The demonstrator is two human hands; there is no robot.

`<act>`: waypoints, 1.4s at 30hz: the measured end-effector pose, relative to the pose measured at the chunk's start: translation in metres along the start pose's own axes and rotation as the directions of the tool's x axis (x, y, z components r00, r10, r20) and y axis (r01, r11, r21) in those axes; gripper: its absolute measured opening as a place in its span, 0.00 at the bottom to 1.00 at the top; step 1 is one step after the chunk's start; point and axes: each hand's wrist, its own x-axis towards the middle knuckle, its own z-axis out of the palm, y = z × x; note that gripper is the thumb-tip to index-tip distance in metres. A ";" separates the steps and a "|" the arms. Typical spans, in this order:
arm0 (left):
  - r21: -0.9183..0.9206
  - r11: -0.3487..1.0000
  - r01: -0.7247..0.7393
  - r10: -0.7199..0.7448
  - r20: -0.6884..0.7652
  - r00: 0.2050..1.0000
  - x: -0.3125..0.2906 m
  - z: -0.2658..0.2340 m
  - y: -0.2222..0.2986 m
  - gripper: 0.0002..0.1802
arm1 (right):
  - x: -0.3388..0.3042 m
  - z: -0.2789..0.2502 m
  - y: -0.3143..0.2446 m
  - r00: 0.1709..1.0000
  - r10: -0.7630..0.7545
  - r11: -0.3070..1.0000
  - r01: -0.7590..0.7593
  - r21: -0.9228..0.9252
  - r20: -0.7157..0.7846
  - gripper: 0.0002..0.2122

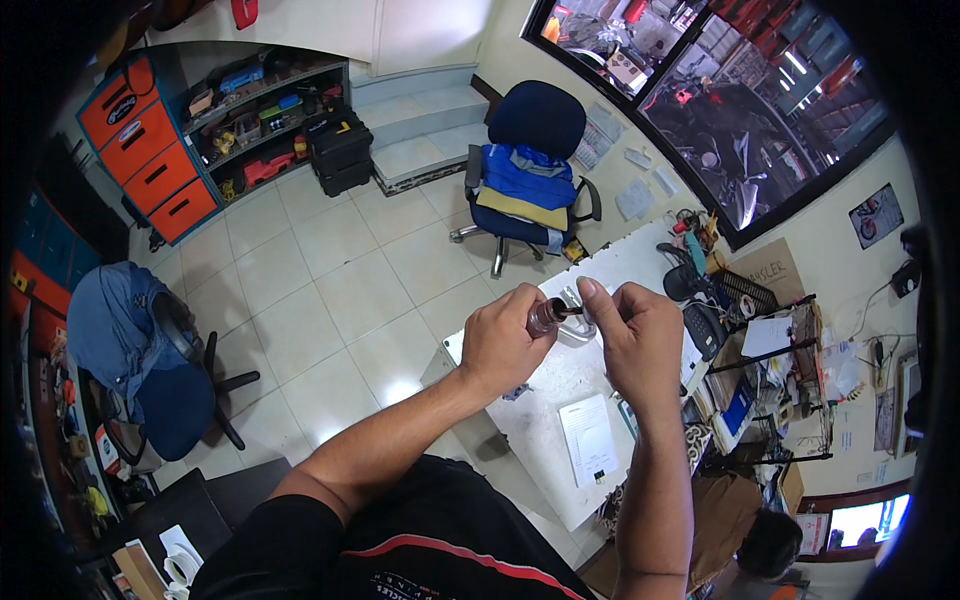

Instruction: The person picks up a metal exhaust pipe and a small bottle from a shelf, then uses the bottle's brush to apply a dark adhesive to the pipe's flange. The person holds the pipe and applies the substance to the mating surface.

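Note:
In front of me, above the white desk, my left hand is closed around a small brown cylinder. The cylinder looks like a little bottle, and its dark round end faces my right hand. That hand is closed too, its thumb raised, pinching a thin dark piece that points at the cylinder's end. Its far end is hidden by my fingers. A silvery loop-shaped thing shows between the hands; I cannot tell whether it is held or lies on the desk. Farther down the desktop lies a clipped paper pad.
A blue office chair with folded cloth stands beyond the desk. Another chair is at the left. A telephone and a paper-filled rack crowd the desk's right side. A person is at the lower right.

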 end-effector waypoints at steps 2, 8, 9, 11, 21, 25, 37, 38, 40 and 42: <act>0.001 1.000 -0.012 0.012 -0.003 1.000 -0.001 0.001 0.001 0.14 | 0.000 0.001 0.001 1.000 -0.004 1.000 0.004 -0.004 0.015 0.29; 0.003 1.000 0.014 -0.014 0.001 1.000 0.000 0.002 0.000 0.14 | -0.003 0.000 0.003 1.000 -0.030 0.999 0.030 -0.019 0.010 0.29; 0.003 1.000 0.014 -0.014 0.002 1.000 0.000 0.001 0.000 0.14 | -0.003 -0.002 0.003 1.000 -0.019 1.000 0.019 -0.006 0.009 0.28; -0.010 1.000 0.029 -0.029 0.011 1.000 -0.001 0.002 -0.001 0.14 | -0.002 -0.004 0.004 1.000 -0.010 1.000 0.010 0.016 -0.006 0.26; -0.001 1.000 -0.001 0.001 0.024 1.000 -0.001 0.002 0.000 0.14 | -0.001 -0.011 0.009 0.998 -0.051 0.998 0.050 0.034 0.041 0.25; -0.019 1.000 -0.006 0.006 0.025 1.000 -0.001 0.003 0.000 0.14 | 0.002 -0.014 0.009 0.992 -0.073 0.997 0.069 0.038 0.099 0.25; -0.027 0.997 -0.067 0.067 0.010 0.998 -0.002 0.003 0.001 0.13 | 0.005 -0.019 0.017 0.969 -0.200 0.978 0.189 0.090 0.144 0.23; -0.035 0.996 -0.078 0.078 0.000 0.997 -0.002 0.003 0.001 0.13 | 0.006 -0.018 0.018 0.959 -0.249 0.966 0.236 0.101 0.136 0.22; -0.014 0.996 -0.083 0.083 0.003 0.997 -0.002 0.003 0.001 0.14 | 0.006 -0.018 0.020 0.948 -0.293 0.954 0.281 0.106 0.128 0.21; -0.002 0.996 -0.092 0.092 0.006 0.996 -0.003 0.003 0.001 0.14 | 0.007 -0.019 0.022 0.941 -0.312 0.948 0.299 0.107 0.133 0.20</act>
